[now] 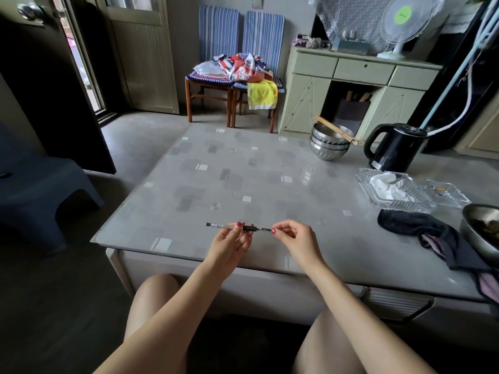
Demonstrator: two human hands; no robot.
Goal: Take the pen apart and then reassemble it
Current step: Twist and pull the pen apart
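A clear-barrelled pen (237, 227) lies level above the near edge of a glass-topped table (243, 171), its black grip pinched by the left hand (229, 245) while the right hand (293, 238) pinches its tip end. A black kettle (394, 148) and steel bowls (329, 144) stand far right.

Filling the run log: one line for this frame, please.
left hand: holds pen barrel, level | right hand: pinches pen's tip end | pen: above table near edge | parts loose on table: none visible
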